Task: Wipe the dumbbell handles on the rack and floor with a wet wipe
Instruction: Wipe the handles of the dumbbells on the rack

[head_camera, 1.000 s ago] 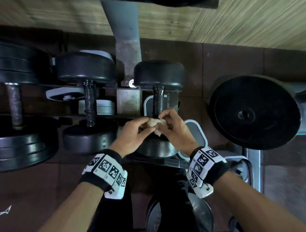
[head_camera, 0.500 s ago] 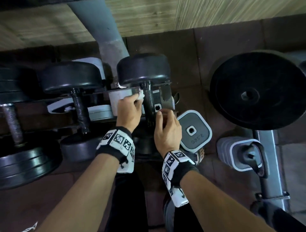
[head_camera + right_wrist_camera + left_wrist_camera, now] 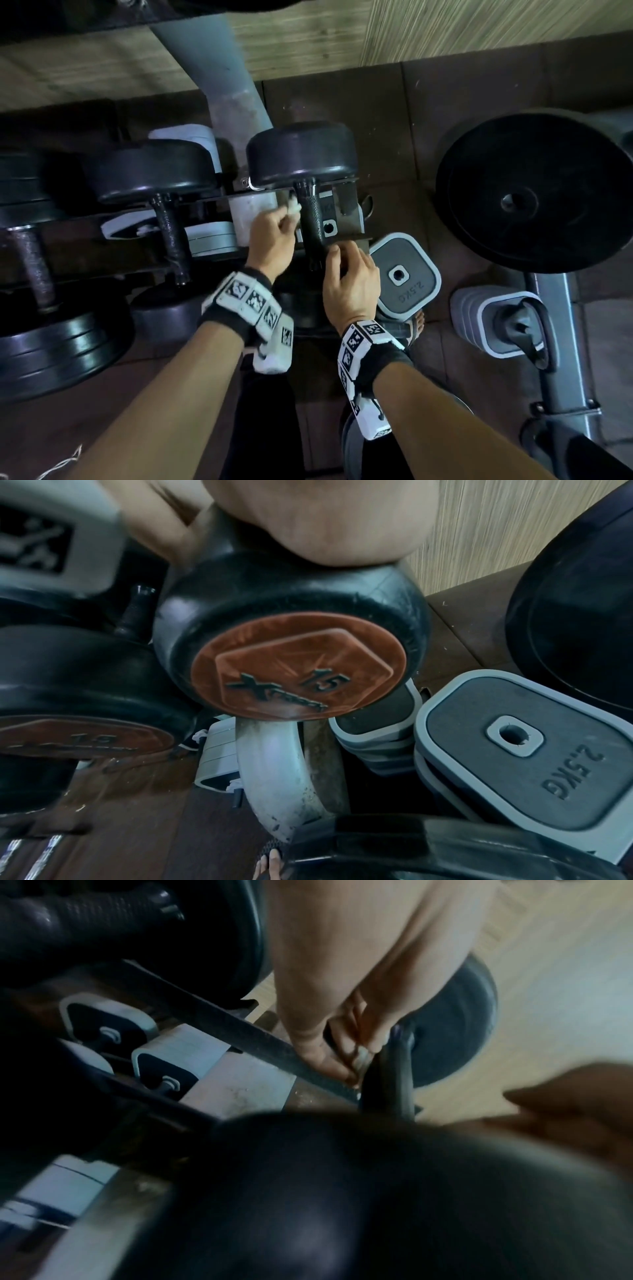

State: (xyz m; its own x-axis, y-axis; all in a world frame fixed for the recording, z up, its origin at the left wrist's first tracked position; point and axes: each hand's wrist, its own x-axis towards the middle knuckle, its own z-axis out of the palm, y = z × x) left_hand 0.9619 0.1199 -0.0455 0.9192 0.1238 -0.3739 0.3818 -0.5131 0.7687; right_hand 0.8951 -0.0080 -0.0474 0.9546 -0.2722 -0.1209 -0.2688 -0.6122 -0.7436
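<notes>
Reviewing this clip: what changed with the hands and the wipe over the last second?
Both hands held the wet wipe together in front of the dumbbell. The right hand let go; the left hand carried it up beside the handle, near the far head. The right hand now sits at the handle's near end. The dumbbells stayed racked.

Left hand (image 3: 342,988) fingers (image 3: 329,1064) pinch a pale wad against a dark dumbbell handle (image 3: 387,1080).

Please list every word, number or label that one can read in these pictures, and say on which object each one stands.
"2.5KG": on the grey square weight plate, also readable in the head view.
"15": on the reddish end cap of the dumbbell.
Brand word beginning with "X" on that cap: not fully readable.
Neighbouring dumbbell's end cap: number unclear.
</notes>
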